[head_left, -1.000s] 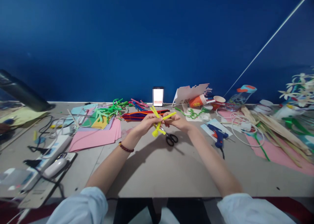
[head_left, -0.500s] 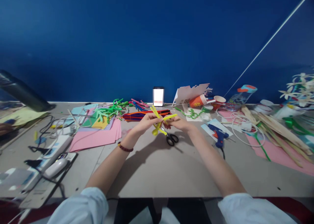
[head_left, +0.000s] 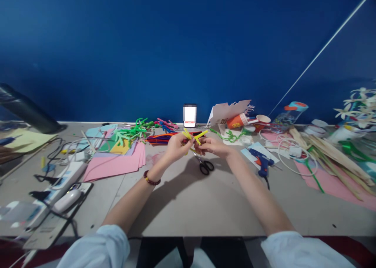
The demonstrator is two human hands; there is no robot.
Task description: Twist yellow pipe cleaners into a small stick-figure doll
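Observation:
Yellow pipe cleaners (head_left: 201,135), bent into a crossed shape, are held up between my two hands over the middle of the table. My left hand (head_left: 176,147) is closed on them, its fingers and thumb hiding their lower part. From the other side my right hand (head_left: 214,147) pinches them with its fingertips. Just below the hands lies a pair of scissors (head_left: 206,166) with black handles, the blades partly covered. Behind the hands rests a bundle of orange, purple and red pipe cleaners (head_left: 160,138).
A lit phone (head_left: 190,115) leans on the blue wall. To the left are pink paper (head_left: 114,167), green pipe cleaners (head_left: 120,136) and a power strip (head_left: 66,178). A blue glue gun (head_left: 263,161), paper cups (head_left: 237,120) and a coiled white cable (head_left: 296,150) lie right. Another person's hand (head_left: 6,154) shows far left.
My left hand has turned over the yellow pipe cleaners, so their lower ends are now mostly hidden. My right fingers have spread slightly. The scissors stay in place.

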